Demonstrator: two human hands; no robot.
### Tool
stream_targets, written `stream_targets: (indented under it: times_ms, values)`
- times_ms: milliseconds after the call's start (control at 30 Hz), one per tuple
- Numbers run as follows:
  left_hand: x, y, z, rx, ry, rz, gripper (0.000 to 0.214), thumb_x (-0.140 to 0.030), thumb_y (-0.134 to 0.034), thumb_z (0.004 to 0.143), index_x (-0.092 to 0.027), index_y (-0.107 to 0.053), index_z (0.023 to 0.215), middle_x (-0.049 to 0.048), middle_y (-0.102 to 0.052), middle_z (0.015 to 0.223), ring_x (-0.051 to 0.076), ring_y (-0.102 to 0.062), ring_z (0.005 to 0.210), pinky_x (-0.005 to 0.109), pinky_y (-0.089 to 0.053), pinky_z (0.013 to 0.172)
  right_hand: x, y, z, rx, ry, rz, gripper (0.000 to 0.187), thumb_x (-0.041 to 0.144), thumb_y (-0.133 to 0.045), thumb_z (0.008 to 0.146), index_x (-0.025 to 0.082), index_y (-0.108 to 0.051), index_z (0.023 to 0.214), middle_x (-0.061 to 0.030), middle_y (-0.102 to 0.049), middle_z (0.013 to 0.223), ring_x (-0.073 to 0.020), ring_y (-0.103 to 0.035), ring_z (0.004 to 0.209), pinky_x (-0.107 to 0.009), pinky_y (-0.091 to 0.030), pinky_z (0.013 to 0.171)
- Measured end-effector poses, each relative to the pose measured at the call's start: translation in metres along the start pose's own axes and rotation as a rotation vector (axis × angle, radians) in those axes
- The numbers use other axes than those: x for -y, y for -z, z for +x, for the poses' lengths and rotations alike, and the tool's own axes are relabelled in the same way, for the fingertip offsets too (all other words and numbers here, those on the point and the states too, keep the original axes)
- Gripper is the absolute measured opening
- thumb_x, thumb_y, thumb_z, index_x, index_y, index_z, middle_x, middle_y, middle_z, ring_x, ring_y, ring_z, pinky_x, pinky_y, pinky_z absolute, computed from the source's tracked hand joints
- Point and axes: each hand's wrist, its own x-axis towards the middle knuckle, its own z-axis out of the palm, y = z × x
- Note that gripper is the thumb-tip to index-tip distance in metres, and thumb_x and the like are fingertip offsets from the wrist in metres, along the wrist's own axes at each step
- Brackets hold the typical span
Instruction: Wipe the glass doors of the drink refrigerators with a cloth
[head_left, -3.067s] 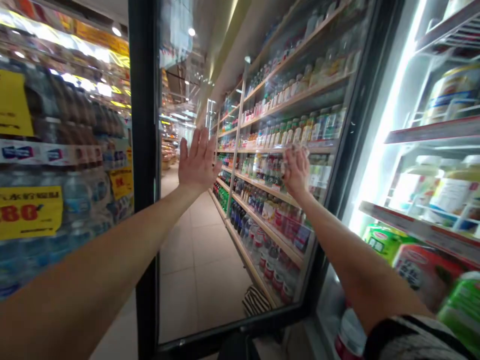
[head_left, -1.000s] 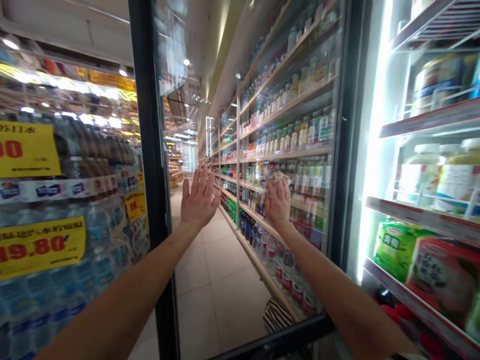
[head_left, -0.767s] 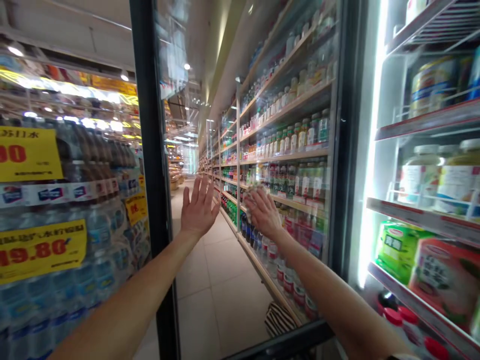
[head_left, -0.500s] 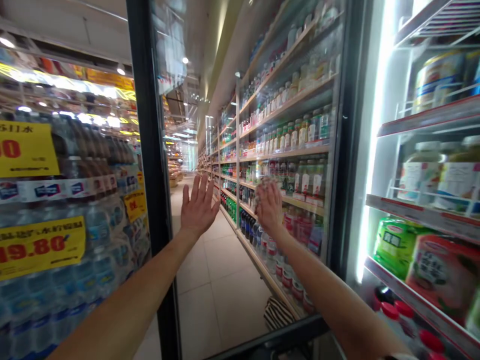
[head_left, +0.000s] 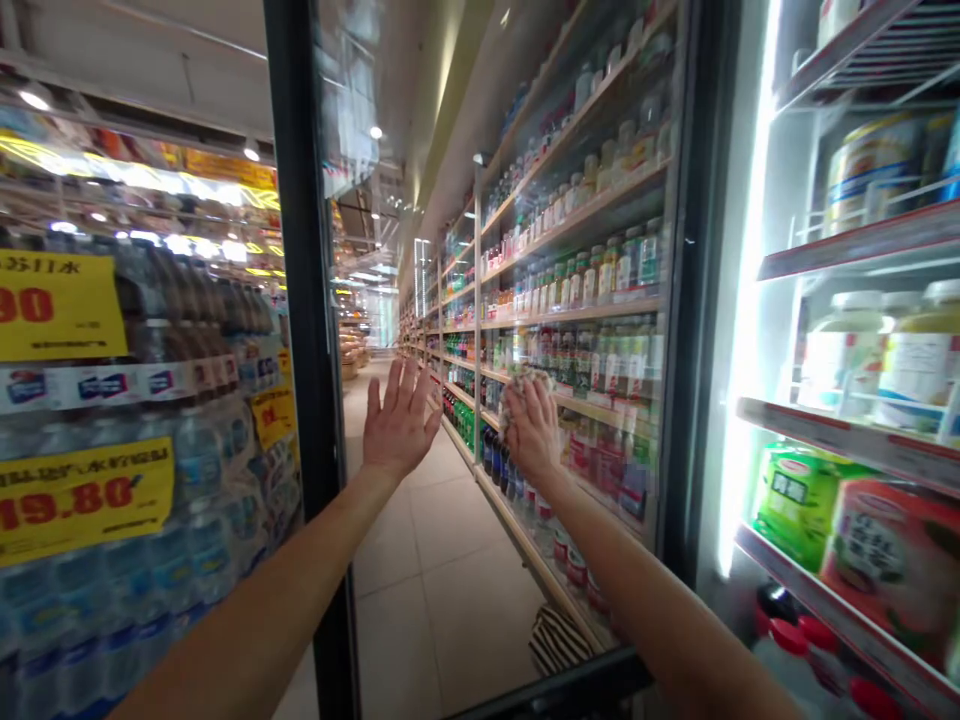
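My left hand (head_left: 400,425) lies flat on the glass door (head_left: 386,625) of a drinks fridge, its fingers spread and nothing in it. To the right, my right hand (head_left: 534,435) presses a crumpled, light mottled cloth (head_left: 511,405) against the same pane. Parts of the cloth stick out past the fingertips and on the left side of the palm; the rest is hidden beneath the hand. Both arms reach forward from the bottom of the view. The door stands open, with its dark frame (head_left: 304,330) on either side of my hands.
Lit fridge shelves (head_left: 847,440) with bottles, cans and packs stand at the right. On the left are stacked water bottles (head_left: 195,550) with yellow price signs (head_left: 82,490). Shelving with drinks (head_left: 585,310) and a striped item (head_left: 559,640) show in the glass.
My right hand has moved slightly left and down on the glass with the cloth. The left hand stays about where it was, and the view has shifted a little.
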Motion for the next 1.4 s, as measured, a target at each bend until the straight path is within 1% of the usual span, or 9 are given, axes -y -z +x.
stream_targets:
  times_ms: [167, 300, 400, 567, 667, 867, 1133, 1233, 1400]
  values:
    - [0.0, 0.0, 0.0, -0.01, -0.018, 0.039, 0.061, -0.036, -0.041, 0.086, -0.018, -0.022, 0.141, 0.012, -0.025, 0.146, 0.023, -0.013, 0.138, 0.049, -0.008, 0.112, 0.008, 0.001, -0.01, 0.117, 0.129, 0.056, 0.046, 0.018, -0.042, 0.081, 0.025, -0.051, 0.126, -0.0072, -0.046, 0.135, -0.0252, -0.028, 0.133, -0.048, -0.031, 0.106]
    - [0.0, 0.0, -0.001, 0.007, -0.013, 0.023, 0.062, -0.036, -0.042, 0.085, -0.018, -0.023, 0.141, 0.0119, -0.025, 0.146, 0.023, -0.011, 0.138, 0.048, -0.006, 0.112, -0.031, 0.004, -0.012, -0.052, -0.089, 0.013, 0.049, 0.017, -0.038, 0.082, 0.022, -0.046, 0.13, -0.0113, -0.041, 0.138, -0.0288, -0.025, 0.134, -0.055, -0.031, 0.104]
    - [0.0, 0.0, -0.001, 0.002, -0.017, 0.037, 0.061, -0.035, -0.043, 0.085, -0.019, -0.023, 0.141, 0.0118, -0.025, 0.146, 0.023, -0.012, 0.138, 0.048, -0.006, 0.112, -0.032, 0.003, -0.01, -0.128, -0.16, -0.025, 0.052, 0.016, -0.035, 0.083, 0.021, -0.041, 0.134, -0.0121, -0.037, 0.14, -0.0297, -0.024, 0.134, -0.056, -0.033, 0.102]
    - [0.0, -0.001, -0.001, -0.017, -0.029, 0.053, 0.062, -0.035, -0.043, 0.085, -0.017, -0.022, 0.141, 0.0122, -0.025, 0.146, 0.022, -0.013, 0.138, 0.046, -0.005, 0.112, 0.013, -0.002, -0.007, 0.0, 0.069, 0.04, 0.048, 0.017, -0.039, 0.082, 0.022, -0.046, 0.129, -0.0088, -0.042, 0.137, -0.0259, -0.024, 0.135, -0.049, -0.033, 0.105]
    - [0.001, -0.002, -0.001, -0.027, -0.031, 0.056, 0.061, -0.036, -0.042, 0.086, -0.016, -0.024, 0.141, 0.0128, -0.027, 0.145, 0.023, -0.014, 0.138, 0.046, -0.005, 0.112, 0.005, -0.001, -0.006, 0.034, 0.158, 0.075, 0.047, 0.016, -0.041, 0.081, 0.022, -0.048, 0.128, -0.0079, -0.043, 0.137, -0.0246, -0.024, 0.135, -0.048, -0.03, 0.106]
    - [0.002, -0.004, -0.002, -0.027, -0.039, 0.067, 0.06, -0.036, -0.041, 0.086, -0.015, -0.025, 0.14, 0.0135, -0.029, 0.145, 0.023, -0.014, 0.138, 0.046, -0.006, 0.112, -0.042, 0.0, 0.009, -0.148, -0.18, -0.003, 0.052, 0.015, -0.035, 0.082, 0.017, -0.041, 0.134, -0.0122, -0.032, 0.143, -0.0284, -0.021, 0.135, -0.053, -0.028, 0.105]
    - [0.001, -0.002, -0.001, -0.039, -0.044, 0.075, 0.061, -0.036, -0.041, 0.087, -0.015, -0.023, 0.141, 0.0134, -0.028, 0.145, 0.023, -0.014, 0.138, 0.046, -0.007, 0.112, 0.022, -0.007, 0.028, 0.019, 0.147, 0.047, 0.046, 0.016, -0.04, 0.082, 0.02, -0.049, 0.126, -0.007, -0.042, 0.138, -0.0232, -0.021, 0.136, -0.044, -0.028, 0.107]
    - [0.0, -0.001, -0.001, -0.026, -0.038, 0.072, 0.061, -0.036, -0.042, 0.086, -0.015, -0.023, 0.141, 0.0137, -0.028, 0.145, 0.023, -0.014, 0.138, 0.046, -0.007, 0.112, -0.004, -0.003, 0.022, 0.029, 0.149, 0.02, 0.045, 0.017, -0.04, 0.082, 0.023, -0.05, 0.126, -0.0065, -0.043, 0.137, -0.0225, -0.024, 0.135, -0.045, -0.028, 0.107]
    - [0.0, -0.001, -0.002, -0.026, -0.049, 0.121, 0.059, -0.035, -0.041, 0.087, -0.014, -0.027, 0.139, 0.0141, -0.029, 0.145, 0.023, -0.014, 0.138, 0.045, -0.008, 0.112, -0.06, 0.001, 0.017, -0.172, -0.208, -0.059, 0.049, 0.016, -0.036, 0.083, 0.016, -0.044, 0.131, -0.014, -0.036, 0.14, -0.0284, -0.024, 0.134, -0.052, -0.03, 0.103]
